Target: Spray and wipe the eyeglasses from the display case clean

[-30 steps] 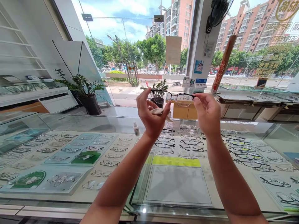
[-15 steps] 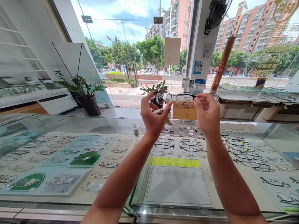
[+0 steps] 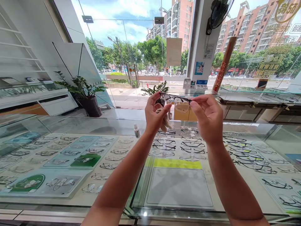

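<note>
A pair of eyeglasses (image 3: pixel 182 106) with a dark upper rim and clear lenses is held up above the glass counter, turned at an angle. My left hand (image 3: pixel 155 114) pinches its left end between thumb and fingers. A crumpled beige cloth (image 3: pixel 166 123) is tucked in the same hand and hangs below the palm. At the right end of the frame, the thumb and fingers of my right hand (image 3: pixel 208 116) are closed on it. Both forearms reach out over the counter.
Rows of eyeglasses (image 3: pixel 192 144) lie inside the glass display counter (image 3: pixel 141 201). On its top stands a small white spray bottle (image 3: pixel 136 131). A grey pad (image 3: pixel 180 186) lies near the front edge. Beyond are a potted plant (image 3: pixel 90 105) and glass windows.
The eyeglasses have turned from nearly face-on to an angle, and my hands have come slightly closer together. More of the cloth shows below my left hand.
</note>
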A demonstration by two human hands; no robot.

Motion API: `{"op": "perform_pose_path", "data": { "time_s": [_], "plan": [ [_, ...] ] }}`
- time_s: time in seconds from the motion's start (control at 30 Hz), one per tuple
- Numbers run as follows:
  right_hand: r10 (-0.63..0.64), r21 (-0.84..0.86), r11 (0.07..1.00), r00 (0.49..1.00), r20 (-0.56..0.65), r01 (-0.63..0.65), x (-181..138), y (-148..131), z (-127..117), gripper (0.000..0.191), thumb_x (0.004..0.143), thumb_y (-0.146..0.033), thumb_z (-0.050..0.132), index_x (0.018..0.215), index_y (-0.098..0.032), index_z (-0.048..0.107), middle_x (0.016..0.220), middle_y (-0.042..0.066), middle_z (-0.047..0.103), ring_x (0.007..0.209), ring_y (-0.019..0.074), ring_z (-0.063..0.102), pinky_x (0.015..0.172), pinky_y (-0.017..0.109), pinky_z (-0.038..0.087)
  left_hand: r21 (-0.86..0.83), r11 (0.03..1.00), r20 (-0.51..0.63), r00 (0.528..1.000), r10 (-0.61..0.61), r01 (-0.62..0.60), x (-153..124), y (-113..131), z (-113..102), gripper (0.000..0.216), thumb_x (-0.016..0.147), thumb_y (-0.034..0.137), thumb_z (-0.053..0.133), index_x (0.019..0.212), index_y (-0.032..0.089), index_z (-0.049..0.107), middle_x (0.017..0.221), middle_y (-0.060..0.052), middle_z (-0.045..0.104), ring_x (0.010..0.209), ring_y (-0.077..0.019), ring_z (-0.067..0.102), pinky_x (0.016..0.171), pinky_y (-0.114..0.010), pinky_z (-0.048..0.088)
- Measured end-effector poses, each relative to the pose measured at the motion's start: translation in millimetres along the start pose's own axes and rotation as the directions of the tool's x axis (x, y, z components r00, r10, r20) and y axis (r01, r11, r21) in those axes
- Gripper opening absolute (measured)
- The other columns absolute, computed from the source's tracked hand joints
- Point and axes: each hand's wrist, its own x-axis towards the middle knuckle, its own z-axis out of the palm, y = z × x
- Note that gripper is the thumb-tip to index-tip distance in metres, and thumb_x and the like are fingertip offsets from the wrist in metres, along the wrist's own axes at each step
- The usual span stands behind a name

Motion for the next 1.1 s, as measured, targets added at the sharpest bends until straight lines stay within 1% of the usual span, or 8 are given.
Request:
{"op": "perform_pose_path", "data": {
  "time_s": [0.23, 0.4, 0.47, 0.57, 0.67, 0.73, 0.9, 1.1],
  "plan": [
    [0.041, 0.075, 0.996, 0.999, 0.019, -0.042, 0, 0, 0, 0.010, 0.096, -0.035, 0.069, 0.096, -0.025, 0.067, 0.097, 0.003, 0.078, 0.093, 0.0208, 0.077, 0.088, 0.041, 0.064, -0.010, 1.000, 0.005, 1.000, 0.010, -0.010, -1, 3, 2, 0.071, 0.081, 0.066, 0.087, 0.137, 0.029, 0.065, 0.141, -0.014, 0.072, 0.086, -0.0168, 0.072, 0.064, -0.028, 0.057],
    [0.093, 0.056, 0.994, 0.994, 0.060, -0.097, 4, 5, -6, 0.009, 0.094, -0.028, 0.064, 0.099, -0.025, 0.070, 0.099, 0.002, 0.079, 0.098, 0.0211, 0.078, 0.094, 0.043, 0.063, 0.024, 0.999, 0.091, 0.995, 0.027, -0.030, -1, 6, -1, 0.072, 0.089, 0.065, 0.079, 0.147, 0.034, 0.050, 0.147, -0.014, 0.067, 0.067, -0.0098, 0.067, 0.055, -0.025, 0.053],
    [0.086, 0.014, 0.996, 0.992, 0.095, -0.087, 6, 7, -11, 0.016, 0.093, -0.025, 0.062, 0.106, -0.025, 0.073, 0.106, 0.003, 0.081, 0.105, 0.0226, 0.077, 0.099, 0.046, 0.061, 0.046, 0.996, 0.109, 0.992, 0.067, -0.072, -1, 12, -3, 0.070, 0.090, 0.060, 0.080, 0.147, 0.036, 0.048, 0.150, -0.013, 0.065, 0.062, -0.0075, 0.064, 0.052, -0.024, 0.050],
    [0.035, -0.147, 0.989, 0.990, 0.137, -0.014, 8, 8, -16, 0.019, 0.094, -0.028, 0.068, 0.111, -0.027, 0.076, 0.113, 0.005, 0.081, 0.112, 0.0252, 0.076, 0.104, 0.051, 0.058, 0.137, 0.970, 0.132, 0.974, 0.183, -0.201, -1, 23, -7, 0.071, 0.083, 0.047, 0.089, 0.144, 0.034, 0.054, 0.152, -0.011, 0.064, 0.061, -0.0066, 0.060, 0.052, -0.025, 0.049],
    [-0.024, -0.292, 0.953, 0.979, 0.202, 0.084, 9, 9, -18, 0.011, 0.095, -0.030, 0.071, 0.101, -0.026, 0.079, 0.113, 0.006, 0.080, 0.112, 0.0269, 0.074, 0.104, 0.054, 0.056, 0.251, 0.908, 0.189, 0.936, 0.295, -0.337, -3, 33, -8, 0.076, 0.078, 0.036, 0.093, 0.144, 0.032, 0.056, 0.152, -0.010, 0.065, 0.061, -0.0078, 0.059, 0.054, -0.027, 0.050],
    [-0.029, -0.321, 0.941, 0.969, 0.244, 0.109, 9, 11, -18, 0.009, 0.095, -0.030, 0.072, 0.096, -0.026, 0.079, 0.113, 0.006, 0.080, 0.113, 0.0279, 0.073, 0.105, 0.056, 0.054, 0.287, 0.883, 0.219, 0.922, 0.318, -0.372, -5, 39, -8, 0.076, 0.079, 0.032, 0.091, 0.146, 0.030, 0.055, 0.151, -0.010, 0.067, 0.062, -0.0086, 0.059, 0.056, -0.029, 0.052],
    [0.016, -0.285, 0.956, 0.953, 0.303, 0.075, 11, 14, -19, 0.007, 0.095, -0.031, 0.073, 0.093, -0.026, 0.078, 0.114, 0.007, 0.080, 0.116, 0.0287, 0.072, 0.108, 0.058, 0.051, 0.277, 0.891, 0.261, 0.921, 0.289, -0.359, -7, 49, -7, 0.073, 0.081, 0.032, 0.089, 0.146, 0.029, 0.055, 0.141, -0.008, 0.072, 0.063, -0.0088, 0.062, 0.055, -0.027, 0.052],
    [0.120, -0.146, 0.986, 0.936, 0.330, -0.075, 12, 18, -22, 0.007, 0.091, -0.030, 0.077, 0.090, -0.023, 0.080, 0.119, 0.008, 0.080, 0.119, 0.0281, 0.072, 0.115, 0.057, 0.049, 0.141, 0.971, 0.304, 0.942, 0.144, -0.194, -6, 56, -8, 0.076, 0.078, 0.029, 0.089, 0.147, 0.031, 0.055, 0.130, -0.006, 0.076, 0.062, -0.0080, 0.060, 0.052, -0.023, 0.048]
  ]
}}
